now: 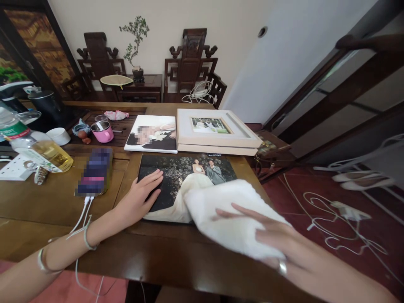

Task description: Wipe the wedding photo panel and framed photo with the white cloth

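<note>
- 1 photo board [167,179] on tbl [158,252]
- my L hand [140,197] on its edge, fingers part-open, 0 held
- my R hand [277,240]: fingers spread on wht cloth [217,208], can't tell grip

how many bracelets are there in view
2: a pale bracelet around the left wrist, and a silvery one farther up that forearm; others could be out of frame.

A brown wooden table [176,248] holds a large photo panel [176,174], a smaller white-edged print [154,134], stacked pale frames [217,147], a phone [96,168] and a bottle [55,155].
</note>
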`<state>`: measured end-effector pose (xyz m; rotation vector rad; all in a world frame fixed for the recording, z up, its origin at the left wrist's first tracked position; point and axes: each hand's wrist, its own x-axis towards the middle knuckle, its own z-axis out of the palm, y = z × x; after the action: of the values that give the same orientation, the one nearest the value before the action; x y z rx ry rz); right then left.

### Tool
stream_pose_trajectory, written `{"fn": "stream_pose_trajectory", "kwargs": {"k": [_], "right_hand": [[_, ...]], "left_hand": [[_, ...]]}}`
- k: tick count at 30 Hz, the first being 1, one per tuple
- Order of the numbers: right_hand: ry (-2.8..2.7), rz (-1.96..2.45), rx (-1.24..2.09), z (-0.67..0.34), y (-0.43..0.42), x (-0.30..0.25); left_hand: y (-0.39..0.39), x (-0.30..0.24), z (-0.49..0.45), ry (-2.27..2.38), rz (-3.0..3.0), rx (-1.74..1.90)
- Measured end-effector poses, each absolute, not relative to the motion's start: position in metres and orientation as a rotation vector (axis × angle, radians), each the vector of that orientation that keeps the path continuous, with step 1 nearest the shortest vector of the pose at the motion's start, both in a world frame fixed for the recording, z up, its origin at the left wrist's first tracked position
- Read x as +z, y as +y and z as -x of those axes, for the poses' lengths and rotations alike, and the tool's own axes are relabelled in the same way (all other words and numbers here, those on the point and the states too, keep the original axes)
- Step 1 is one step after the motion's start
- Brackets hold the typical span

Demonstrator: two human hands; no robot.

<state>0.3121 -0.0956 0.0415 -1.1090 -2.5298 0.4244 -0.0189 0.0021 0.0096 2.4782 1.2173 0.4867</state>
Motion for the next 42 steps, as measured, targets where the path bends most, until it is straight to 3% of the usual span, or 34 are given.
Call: {"fn": "stream_pose_trajectory", "kwargs": {"k": [4,9,14,21,34,42], "right_hand": [[-2.488,1.317,0.375,-0.321,-0.041,0.022],[-2.409,1.263,0.197,-0.31,-0.001,0.012],[-2.481,1.155,0.038,-0.291,-0.04,0.015],[-2.711,0.877,0.278,-0.273,-0.106,0.035],[-2.483,1.241,0.129,-0.302,0.004,0.02],[-2.53,1.05,0.122,-0.275,-0.063,0.02]], "left_hand": [[0.002,0.011,0.019,1.233,-2.456,0.45],[0.001,0.012,0.019,1.232,-2.451,0.462],[0.002,0.011,0.02,1.224,-2.463,0.47],[0.002,0.011,0.018,1.217,-2.478,0.491],[0.003,0.013,0.019,1.196,-2.493,0.488],[0.004,0.011,0.02,1.184,-2.505,0.507]]}}
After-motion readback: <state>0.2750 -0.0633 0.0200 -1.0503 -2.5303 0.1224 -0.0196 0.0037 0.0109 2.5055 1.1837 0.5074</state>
